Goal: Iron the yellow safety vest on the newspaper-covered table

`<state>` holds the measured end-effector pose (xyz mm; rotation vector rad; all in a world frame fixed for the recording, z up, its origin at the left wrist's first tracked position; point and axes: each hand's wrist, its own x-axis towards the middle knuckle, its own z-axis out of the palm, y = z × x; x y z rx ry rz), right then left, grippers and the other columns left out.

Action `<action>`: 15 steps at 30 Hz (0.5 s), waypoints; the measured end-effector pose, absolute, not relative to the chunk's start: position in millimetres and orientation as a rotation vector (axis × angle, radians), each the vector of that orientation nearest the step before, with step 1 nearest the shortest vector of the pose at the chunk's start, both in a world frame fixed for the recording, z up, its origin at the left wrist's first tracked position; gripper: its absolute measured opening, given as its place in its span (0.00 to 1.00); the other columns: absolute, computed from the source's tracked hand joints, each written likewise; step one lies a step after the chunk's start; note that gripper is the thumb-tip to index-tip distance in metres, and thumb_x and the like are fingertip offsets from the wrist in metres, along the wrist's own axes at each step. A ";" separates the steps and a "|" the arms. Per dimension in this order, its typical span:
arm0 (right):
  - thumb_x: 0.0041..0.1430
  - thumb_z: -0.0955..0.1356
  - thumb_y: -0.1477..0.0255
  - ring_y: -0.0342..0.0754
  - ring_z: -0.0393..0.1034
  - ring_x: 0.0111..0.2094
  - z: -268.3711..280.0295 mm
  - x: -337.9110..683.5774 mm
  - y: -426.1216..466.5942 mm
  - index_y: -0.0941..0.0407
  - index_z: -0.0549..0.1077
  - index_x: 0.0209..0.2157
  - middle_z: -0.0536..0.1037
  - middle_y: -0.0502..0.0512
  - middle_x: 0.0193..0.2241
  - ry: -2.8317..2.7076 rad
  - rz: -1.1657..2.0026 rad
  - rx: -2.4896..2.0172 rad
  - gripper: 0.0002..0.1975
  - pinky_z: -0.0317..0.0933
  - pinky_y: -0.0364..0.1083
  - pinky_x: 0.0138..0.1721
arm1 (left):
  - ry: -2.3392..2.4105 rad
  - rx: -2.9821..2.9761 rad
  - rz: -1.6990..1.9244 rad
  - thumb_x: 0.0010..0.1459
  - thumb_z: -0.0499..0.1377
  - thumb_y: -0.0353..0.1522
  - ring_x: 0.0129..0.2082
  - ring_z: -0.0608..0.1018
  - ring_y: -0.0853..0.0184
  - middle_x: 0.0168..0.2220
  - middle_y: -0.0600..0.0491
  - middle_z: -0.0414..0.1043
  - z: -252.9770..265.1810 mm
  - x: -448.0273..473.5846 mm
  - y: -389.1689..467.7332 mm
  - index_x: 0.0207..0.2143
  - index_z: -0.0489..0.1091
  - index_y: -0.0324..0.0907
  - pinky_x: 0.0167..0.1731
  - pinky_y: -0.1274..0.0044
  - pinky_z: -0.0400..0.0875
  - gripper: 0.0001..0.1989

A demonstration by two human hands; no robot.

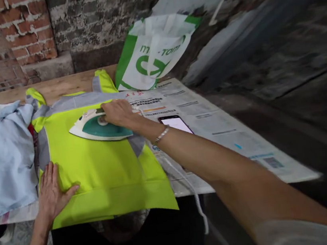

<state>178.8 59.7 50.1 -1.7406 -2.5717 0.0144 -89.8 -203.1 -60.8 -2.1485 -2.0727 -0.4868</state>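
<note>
A neon yellow garment with grey bands [97, 171] lies spread on the newspaper-covered table, its lower hem hanging slightly past the front edge. My right hand [118, 113] is wrapped around the handle of a white and green clothes iron [100, 127]. The iron's soleplate faces down on the upper middle of the garment, tip pointing left. Flat on the garment's lower left side rests my left hand [51, 193], fingers stretched and thumb spread to the right. A white power cord [196, 198] runs below my right forearm and over the table's front edge.
Left of the garment lies a crumpled light blue cloth [8, 155]. A phone [177, 124] with a lit screen sits partly behind my right forearm on the newspaper [211, 116]. A white and green bag [154, 53] stands at the back, near the brick wall [86, 20].
</note>
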 end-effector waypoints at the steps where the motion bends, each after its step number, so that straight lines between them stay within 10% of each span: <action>1: 0.68 0.68 0.62 0.66 0.74 0.56 49.6 170.4 76.8 0.59 0.77 0.57 0.81 0.72 0.53 -2.546 0.018 -1.737 0.22 0.65 0.55 0.55 | -2.059 -2.145 -0.485 0.61 0.53 0.64 0.73 0.62 0.44 0.73 0.30 0.56 -60.9 -89.8 -203.3 0.74 0.49 0.34 0.71 0.52 0.59 0.54; 15: 0.63 0.72 0.61 0.64 0.75 0.56 63.3 155.8 99.3 0.58 0.81 0.52 0.83 0.67 0.52 -2.738 0.145 -1.563 0.20 0.67 0.53 0.54 | -1.971 -2.126 -0.531 0.60 0.55 0.64 0.72 0.64 0.41 0.72 0.29 0.58 -70.3 -93.0 -201.2 0.75 0.45 0.34 0.68 0.50 0.62 0.56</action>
